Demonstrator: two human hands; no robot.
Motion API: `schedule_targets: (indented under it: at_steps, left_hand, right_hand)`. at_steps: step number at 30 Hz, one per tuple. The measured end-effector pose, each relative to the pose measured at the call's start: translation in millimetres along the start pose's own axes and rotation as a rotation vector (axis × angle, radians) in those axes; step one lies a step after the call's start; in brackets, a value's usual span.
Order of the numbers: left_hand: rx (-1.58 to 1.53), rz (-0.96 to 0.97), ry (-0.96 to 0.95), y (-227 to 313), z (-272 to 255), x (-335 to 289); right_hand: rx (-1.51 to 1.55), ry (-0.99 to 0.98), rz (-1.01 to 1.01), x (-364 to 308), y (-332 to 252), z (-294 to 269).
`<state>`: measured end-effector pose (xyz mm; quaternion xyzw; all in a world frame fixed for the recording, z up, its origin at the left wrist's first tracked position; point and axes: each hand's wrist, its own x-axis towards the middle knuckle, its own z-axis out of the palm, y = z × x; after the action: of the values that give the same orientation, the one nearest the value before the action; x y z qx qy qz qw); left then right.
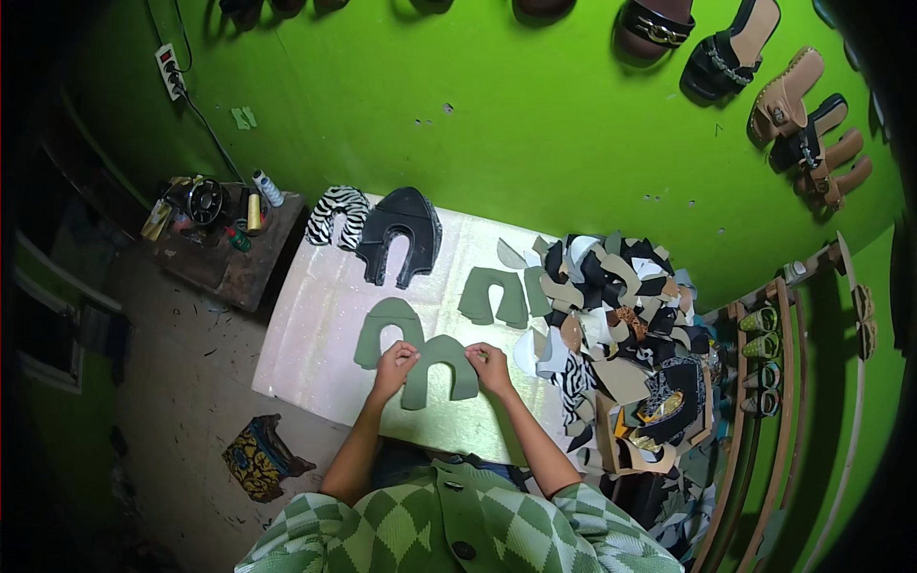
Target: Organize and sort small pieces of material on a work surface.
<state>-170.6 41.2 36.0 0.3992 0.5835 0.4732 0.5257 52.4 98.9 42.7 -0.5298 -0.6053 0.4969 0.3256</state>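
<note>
A green U-shaped shoe-upper piece [438,354] is held over the near part of the pale table, between my two hands. My left hand [393,367] is closed in a pinch at its left edge, and my right hand [491,369] pinches its right edge. Just behind my left hand lies a stack of similar green pieces [386,317], partly covered by that hand. Further right, another stack of green U-shaped pieces [492,295] rests on the table. At the far left edge sit black U-shaped pieces [402,222] and zebra-striped ones [337,212].
A large heap of mixed offcuts [621,306] covers the table's right side, with an open carton [626,458] nearby. A sewing machine [203,202] and thread cones [268,188] stand on the left bench. Sandals [734,53] hang on the green wall; a shoe rack [759,363] stands right.
</note>
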Motion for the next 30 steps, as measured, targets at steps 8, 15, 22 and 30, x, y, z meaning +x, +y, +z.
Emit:
schedule_targets:
  at_steps: [8,15,22,30]
  left_hand:
    - [0.14,-0.036,0.045,-7,-96,36]
    - [0.261,-0.042,0.044,-6,-117,75]
    - [0.533,0.153,0.133,-1,-120,81]
    - [0.515,0.25,0.173,-3,-122,81]
  right_hand:
    - [-0.019,0.054,0.003,39,-23,97]
    - [-0.127,0.23,-0.089,75,-14,135]
    - [-0.291,0.331,-0.072,73,-28,149]
    - [-0.359,0.4,-0.077,69,-35,157]
